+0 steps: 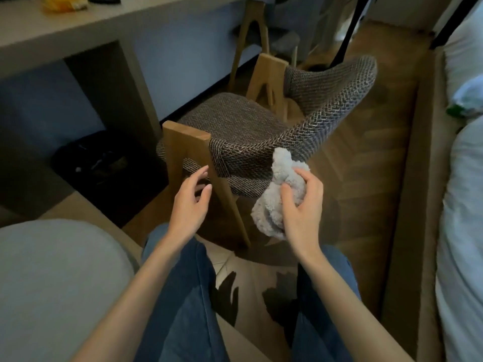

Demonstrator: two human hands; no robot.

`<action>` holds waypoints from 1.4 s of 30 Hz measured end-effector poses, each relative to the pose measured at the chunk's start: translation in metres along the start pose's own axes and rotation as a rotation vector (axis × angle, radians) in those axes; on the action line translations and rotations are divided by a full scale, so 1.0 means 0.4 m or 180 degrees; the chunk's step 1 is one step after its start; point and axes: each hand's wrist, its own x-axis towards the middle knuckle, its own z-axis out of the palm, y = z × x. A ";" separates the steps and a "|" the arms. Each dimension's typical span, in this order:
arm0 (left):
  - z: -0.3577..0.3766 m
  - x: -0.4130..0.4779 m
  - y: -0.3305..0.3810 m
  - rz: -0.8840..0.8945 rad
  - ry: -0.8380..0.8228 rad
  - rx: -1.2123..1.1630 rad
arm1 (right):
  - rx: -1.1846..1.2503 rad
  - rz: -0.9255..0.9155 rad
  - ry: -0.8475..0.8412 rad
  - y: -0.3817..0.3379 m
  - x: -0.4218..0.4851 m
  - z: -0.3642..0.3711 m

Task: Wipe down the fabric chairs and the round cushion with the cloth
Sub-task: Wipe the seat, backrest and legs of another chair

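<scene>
Chair step, it seemed: the right hand had fingers curled round the bunched cloth, mid-frame against the fabric chair's curved back. The left hand hovered nearby, fingers loosely spread, empty. Next was probably a sweep along that back. The round cushion sat lower left.

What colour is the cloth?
Light grey, fluffy cloth; it shows best in the head view.
</scene>
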 end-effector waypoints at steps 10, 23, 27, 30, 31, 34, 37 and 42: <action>-0.020 0.190 0.014 0.1106 -0.0300 0.1292 | -0.1967 -0.1822 -0.0473 -0.012 0.226 0.164; -0.018 0.256 -0.049 0.0853 -0.0024 0.1574 | -0.2133 -0.1905 -0.1326 -0.035 0.270 0.317; -0.050 0.265 -0.038 0.0913 -0.0041 0.1813 | -0.2172 -0.1848 -0.1398 -0.055 0.274 0.354; -0.053 0.269 -0.035 0.0975 0.0012 0.1954 | -0.2737 -0.2264 -0.1540 -0.040 0.280 0.266; -0.050 0.267 -0.032 0.0951 0.0041 0.1971 | -0.2942 -0.2358 -0.1488 -0.035 0.284 0.225; -0.037 0.257 -0.022 0.0816 0.0093 0.1972 | -0.3305 -0.2466 -0.1080 -0.027 0.308 0.103; -0.046 0.260 -0.016 0.0806 0.0012 0.1836 | -0.3278 -0.2116 -0.0715 -0.027 0.328 0.048; -0.100 0.273 -0.036 0.0650 -0.0052 0.1718 | -0.2236 -0.1861 -0.1402 -0.033 0.283 0.171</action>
